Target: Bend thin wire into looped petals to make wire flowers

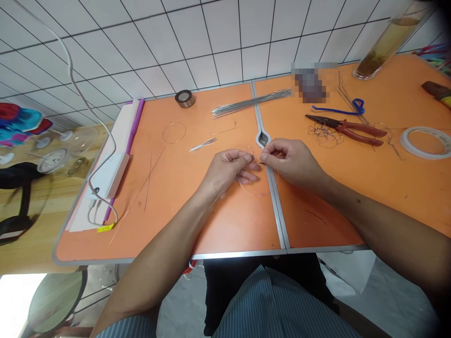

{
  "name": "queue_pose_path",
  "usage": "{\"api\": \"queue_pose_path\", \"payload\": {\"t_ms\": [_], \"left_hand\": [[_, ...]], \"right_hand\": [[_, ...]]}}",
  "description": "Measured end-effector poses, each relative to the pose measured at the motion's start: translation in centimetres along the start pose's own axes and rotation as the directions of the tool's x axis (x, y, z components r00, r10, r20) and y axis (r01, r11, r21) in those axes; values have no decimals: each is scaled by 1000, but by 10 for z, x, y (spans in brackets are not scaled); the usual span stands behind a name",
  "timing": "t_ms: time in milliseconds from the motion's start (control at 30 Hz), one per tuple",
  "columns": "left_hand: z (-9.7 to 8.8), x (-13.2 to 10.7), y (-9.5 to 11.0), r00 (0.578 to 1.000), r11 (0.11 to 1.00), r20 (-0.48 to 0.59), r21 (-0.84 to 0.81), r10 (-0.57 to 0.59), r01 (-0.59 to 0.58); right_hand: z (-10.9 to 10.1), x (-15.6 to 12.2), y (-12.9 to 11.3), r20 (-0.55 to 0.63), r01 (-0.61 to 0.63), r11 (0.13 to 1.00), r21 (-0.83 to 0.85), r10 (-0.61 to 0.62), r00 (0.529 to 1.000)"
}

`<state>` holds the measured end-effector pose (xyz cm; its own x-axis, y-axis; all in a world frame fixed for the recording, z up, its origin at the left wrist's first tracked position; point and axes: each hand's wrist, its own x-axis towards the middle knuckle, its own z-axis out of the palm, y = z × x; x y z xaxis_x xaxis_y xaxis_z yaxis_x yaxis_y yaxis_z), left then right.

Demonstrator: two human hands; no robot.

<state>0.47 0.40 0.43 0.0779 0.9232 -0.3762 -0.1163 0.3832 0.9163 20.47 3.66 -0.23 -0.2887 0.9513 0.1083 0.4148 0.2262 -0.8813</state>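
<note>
My left hand (227, 171) pinches a thin wire (245, 189) between thumb and fingertips, near the table's centre seam. Part of this wire curves down in a loose loop below the fingers. Close beside it, my right hand (291, 160) is closed in a pinch on the wire's other side; a small dark tip shows at its fingers, too small to name. A wire ring (174, 133) lies to the left, with a small bunch of short wires (203, 144) nearer my left hand. Behind the hands rests a bundle of long silvery wires (250, 103).
Pliers (347, 127) with red handles lie beside tangled wire (324, 135) on the right. Further right is a roll of white tape (405, 141). A dark tape roll (184, 98) sits at the back; a white power bank-like box (112, 176) with a cable lies left.
</note>
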Motion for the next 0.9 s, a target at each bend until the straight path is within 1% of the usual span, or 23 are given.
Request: {"api": "queue_pose_path", "payload": {"t_ms": [133, 233, 367, 533, 733, 900], "left_hand": [[0, -1, -2, 998, 997, 39, 68, 39, -42], [0, 0, -6, 997, 995, 71, 92, 37, -44], [0, 0, -7, 994, 995, 100, 94, 33, -43], [1, -2, -4, 992, 996, 123, 83, 8, -18], [1, -2, -6, 989, 996, 148, 82, 29, -42], [0, 0, -8, 989, 996, 139, 69, 46, -56]], "right_hand": [[-2, -1, -4, -22, -5, 1000, 20, 5, 1000], [-3, -2, -5, -17, -6, 1000, 24, 7, 1000], [-2, -1, -2, -2, 7, 1000, 17, -7, 1000], [-2, 1, 0, 15, 22, 999, 44, -23, 1000], [-1, 2, 2, 19, -9, 999, 42, 8, 1000], [-1, 2, 1, 33, -40, 996, 79, 37, 999]]}}
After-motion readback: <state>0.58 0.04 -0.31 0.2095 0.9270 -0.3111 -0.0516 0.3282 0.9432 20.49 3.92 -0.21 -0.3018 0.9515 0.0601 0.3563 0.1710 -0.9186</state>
